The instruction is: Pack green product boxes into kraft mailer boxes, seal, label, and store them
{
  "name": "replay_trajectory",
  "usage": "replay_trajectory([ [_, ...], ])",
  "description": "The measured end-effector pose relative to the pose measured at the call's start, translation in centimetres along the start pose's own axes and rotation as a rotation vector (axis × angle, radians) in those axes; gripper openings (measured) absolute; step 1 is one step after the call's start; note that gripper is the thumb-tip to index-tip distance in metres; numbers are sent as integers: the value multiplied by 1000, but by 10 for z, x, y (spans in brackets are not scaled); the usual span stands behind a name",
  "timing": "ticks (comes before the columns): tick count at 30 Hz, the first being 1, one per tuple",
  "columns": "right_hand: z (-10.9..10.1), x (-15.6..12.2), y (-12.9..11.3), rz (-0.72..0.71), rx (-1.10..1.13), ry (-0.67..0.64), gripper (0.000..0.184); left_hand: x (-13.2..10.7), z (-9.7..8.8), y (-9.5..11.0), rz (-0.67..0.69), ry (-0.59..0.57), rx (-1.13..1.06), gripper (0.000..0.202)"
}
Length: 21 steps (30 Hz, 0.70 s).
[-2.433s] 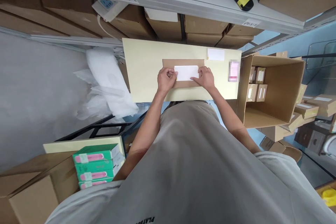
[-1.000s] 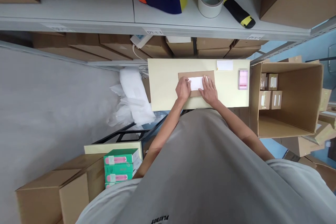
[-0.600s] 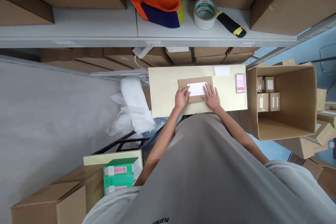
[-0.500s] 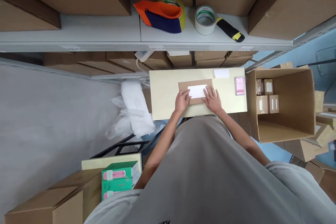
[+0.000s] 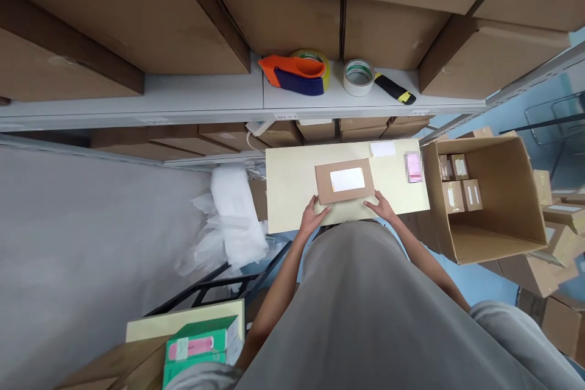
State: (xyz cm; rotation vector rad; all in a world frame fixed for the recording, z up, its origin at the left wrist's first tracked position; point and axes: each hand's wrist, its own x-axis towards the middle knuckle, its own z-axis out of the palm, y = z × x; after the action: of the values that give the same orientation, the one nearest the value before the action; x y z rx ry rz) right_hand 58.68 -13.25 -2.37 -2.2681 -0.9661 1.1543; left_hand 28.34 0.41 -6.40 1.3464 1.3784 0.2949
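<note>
A flat brown box [image 5: 343, 181] with a white label [image 5: 347, 179] on top lies on a pale yellow tabletop [image 5: 290, 195]. My left hand [image 5: 312, 218] touches the box's near left corner, fingers curled against its edge. My right hand [image 5: 381, 207] rests at the near right corner, fingers spread on the tabletop beside the box. Neither hand has lifted the box.
A white slip [image 5: 382, 148] and a pink phone [image 5: 414, 167] lie at the table's far right. An open carton [image 5: 493, 219] with small boxes stands to the right. On the shelf above: an orange tape dispenser [image 5: 296, 70], a tape roll [image 5: 359, 77], a black-yellow knife [image 5: 395, 89]. White packing foam [image 5: 233, 219] lies left; green boxes [image 5: 196, 350] near left.
Both hands have slid off the white label to the box's near corners. The head has tilted up, so more of the shelf and its cartons shows.
</note>
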Motion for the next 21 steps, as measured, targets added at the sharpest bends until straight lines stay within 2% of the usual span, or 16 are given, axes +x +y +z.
replay_trajectory([
  [2, 7, -2, -8, -32, 94, 0, 76, 2, 3, 4, -60, -13, -73, 89],
  [4, 9, -7, -15, -69, 136, 34, 71, 5, 0, 12, -76, 23, -116, 86],
  [11, -7, -29, -44, -26, 210, 206, 82, 14, -33, 47, 113, 92, -53, 53],
  [16, -10, -52, -53, 62, 172, 281, 76, 9, -34, 65, 156, -14, 20, 43],
  [19, -3, -67, -50, 132, 61, 257, 66, 4, -30, 65, 142, -91, 105, 37],
  [21, 4, -72, -52, 162, -29, 250, 64, 3, -28, 63, 152, -102, 140, 40],
])
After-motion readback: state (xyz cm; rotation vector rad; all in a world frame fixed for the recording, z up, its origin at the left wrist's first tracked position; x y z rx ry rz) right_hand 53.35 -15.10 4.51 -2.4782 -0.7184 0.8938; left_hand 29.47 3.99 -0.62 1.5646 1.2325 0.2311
